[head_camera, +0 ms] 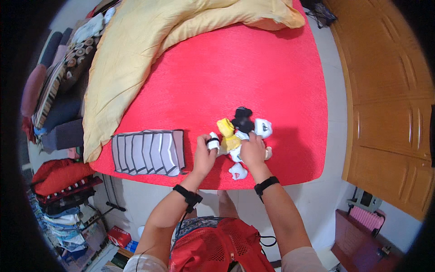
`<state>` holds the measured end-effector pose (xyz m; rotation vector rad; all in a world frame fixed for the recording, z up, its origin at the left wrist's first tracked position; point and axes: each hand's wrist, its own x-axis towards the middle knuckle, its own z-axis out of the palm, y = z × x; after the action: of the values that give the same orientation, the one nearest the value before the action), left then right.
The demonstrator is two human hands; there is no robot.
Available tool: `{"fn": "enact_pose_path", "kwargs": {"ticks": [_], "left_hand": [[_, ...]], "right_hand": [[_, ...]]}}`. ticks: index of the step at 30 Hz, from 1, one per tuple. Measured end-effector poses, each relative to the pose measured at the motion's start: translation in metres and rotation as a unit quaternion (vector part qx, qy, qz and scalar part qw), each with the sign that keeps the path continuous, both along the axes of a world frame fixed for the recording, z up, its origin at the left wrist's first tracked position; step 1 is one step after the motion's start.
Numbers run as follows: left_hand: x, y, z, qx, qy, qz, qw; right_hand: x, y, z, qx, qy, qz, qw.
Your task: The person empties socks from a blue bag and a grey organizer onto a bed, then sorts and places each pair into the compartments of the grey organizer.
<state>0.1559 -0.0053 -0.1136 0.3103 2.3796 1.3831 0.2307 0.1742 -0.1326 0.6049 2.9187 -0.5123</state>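
Observation:
My left hand (205,154) is shut on a small white sock bundle with a black band (213,142), held at the left side of a sock pile. My right hand (253,151) reaches down into the pile, its fingertips at a pale sock (242,135); whether they grip it is hidden. Yellow sock bundles (225,127) lie between my hands. Black bundled socks (244,123) are at the far side, with a white bundle bearing a dark mark (263,128) beside them. Another white bundle (238,171) sits apart, nearer the bed's edge.
A grey fabric organizer with black-trimmed compartments (148,153) lies left on the red bed cover (238,68). A yellow quilt (136,54) is bunched at the back left. Wooden cabinets (387,125) stand right, across a tiled strip. Folded clothes (64,217) are stacked at lower left.

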Motion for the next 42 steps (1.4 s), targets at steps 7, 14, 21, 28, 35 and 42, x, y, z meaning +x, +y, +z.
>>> {"fn": "enact_pose_path", "kwargs": {"ticks": [7, 14, 21, 28, 35, 42], "left_hand": [[0.007, -0.064, 0.046, 0.071, -0.03, 0.077, 0.994], [-0.007, -0.148, 0.041, 0.089, -0.088, 0.203, 0.971], [-0.015, -0.164, 0.028, -0.152, -0.042, 0.139, 0.978], [-0.025, -0.157, 0.028, -0.281, 0.035, 0.011, 0.959], [-0.029, -0.166, 0.017, -0.378, 0.201, -0.073, 0.901], [-0.026, -0.172, 0.016, -0.38, 0.235, -0.07, 0.892]], "right_hand": [[-0.012, -0.009, -0.014, 0.14, -0.091, 0.069, 0.983], [-0.015, -0.012, 0.021, 0.071, -0.085, 0.076, 0.991], [-0.019, -0.02, 0.057, -0.023, 0.025, -0.001, 0.999], [-0.056, -0.11, 0.082, -0.486, 0.11, -0.074, 0.864], [-0.097, -0.194, 0.066, -0.576, 0.002, -0.089, 0.812], [-0.104, -0.223, 0.027, -0.463, -0.033, -0.069, 0.883]]}}
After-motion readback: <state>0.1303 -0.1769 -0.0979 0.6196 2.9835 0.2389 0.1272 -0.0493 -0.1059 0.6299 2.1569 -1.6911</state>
